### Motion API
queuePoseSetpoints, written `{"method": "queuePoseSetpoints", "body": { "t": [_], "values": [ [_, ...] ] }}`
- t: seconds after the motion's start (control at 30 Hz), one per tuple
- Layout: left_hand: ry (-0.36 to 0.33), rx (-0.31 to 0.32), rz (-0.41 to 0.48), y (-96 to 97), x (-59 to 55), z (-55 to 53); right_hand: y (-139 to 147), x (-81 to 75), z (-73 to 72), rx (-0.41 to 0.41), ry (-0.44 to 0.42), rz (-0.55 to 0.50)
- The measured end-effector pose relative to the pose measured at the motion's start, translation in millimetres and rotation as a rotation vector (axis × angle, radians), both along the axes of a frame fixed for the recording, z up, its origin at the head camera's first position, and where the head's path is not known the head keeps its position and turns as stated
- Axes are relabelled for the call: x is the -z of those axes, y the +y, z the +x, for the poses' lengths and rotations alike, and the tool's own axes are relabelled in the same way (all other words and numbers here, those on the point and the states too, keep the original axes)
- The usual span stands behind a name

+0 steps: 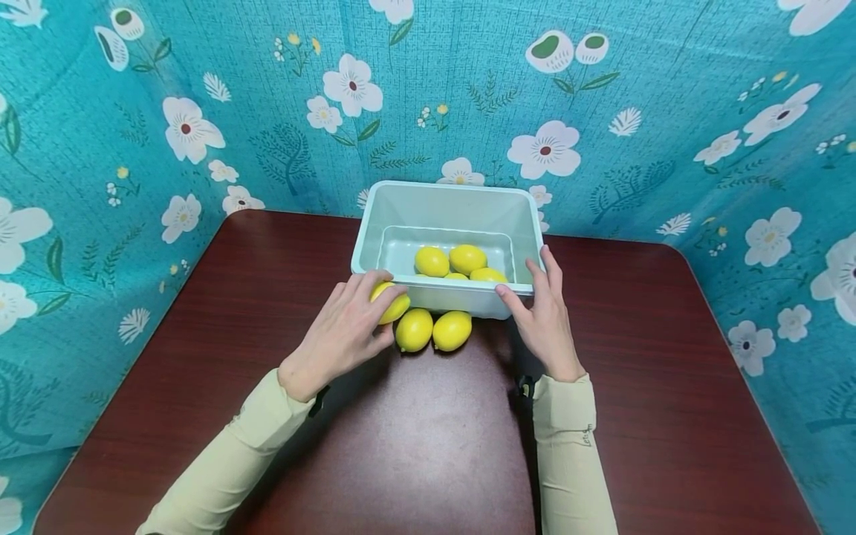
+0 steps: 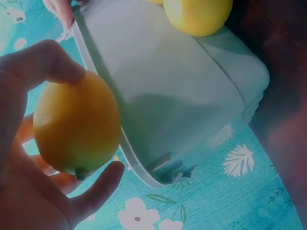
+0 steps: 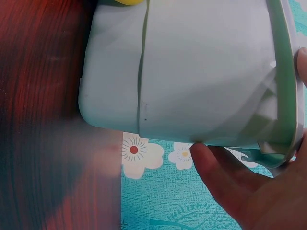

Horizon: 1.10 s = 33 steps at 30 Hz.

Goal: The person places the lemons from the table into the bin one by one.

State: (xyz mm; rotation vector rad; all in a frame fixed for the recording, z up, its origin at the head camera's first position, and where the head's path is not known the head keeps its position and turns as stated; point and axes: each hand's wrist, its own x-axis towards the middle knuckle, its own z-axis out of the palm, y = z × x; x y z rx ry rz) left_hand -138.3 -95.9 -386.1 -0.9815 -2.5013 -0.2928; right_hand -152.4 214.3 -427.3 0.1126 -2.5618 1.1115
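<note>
Near the left end of the bin's near rim, your left hand holds a lemon between thumb and fingers. Whether fruit and rim touch, you cannot tell from these views. From the left wrist, one digit seems to stand off the skin, so the grasp looks light. The lemon is smooth and rounded, and uneven pressure could squeeze it out sideways. Let go on the near side of the rim, it would likely land on the table and could roll toward you.

Just outside the near wall, two loose lemons lie side by side, right of your left fingers. A low wrist or a dragging thumb might nudge them away, most likely to the right or toward the near edge.

At the bin's near right corner, your right hand grips the rim, with the thumb on the near side and fingers about the right end. Pushing down there could tip the bin, and a sideways pull could slide it against those loose fruits.

Inside, at least four lemons sit toward the near right. Dropped from high on top of them, another might bounce or knock them about; lowering it gently at the left would be safer.
</note>
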Motion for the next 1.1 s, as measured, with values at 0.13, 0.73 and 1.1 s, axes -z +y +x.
{"method": "queuePoseSetpoints", "body": {
  "t": [0.13,0.73,1.1],
  "values": [
    [0.002,0.002,-0.001,0.0,-3.4,-0.6,0,0.3,0.1,0.000,0.002,0.002],
    [0.004,-0.009,-0.009,1.1,-14.7,-5.3,0,2.4,-0.2,0.003,0.000,0.002],
    [0.003,-0.003,-0.036,1.1,-22.5,-9.9,-1,0.4,-0.2,-0.003,0.012,-0.002]
  ]
}}
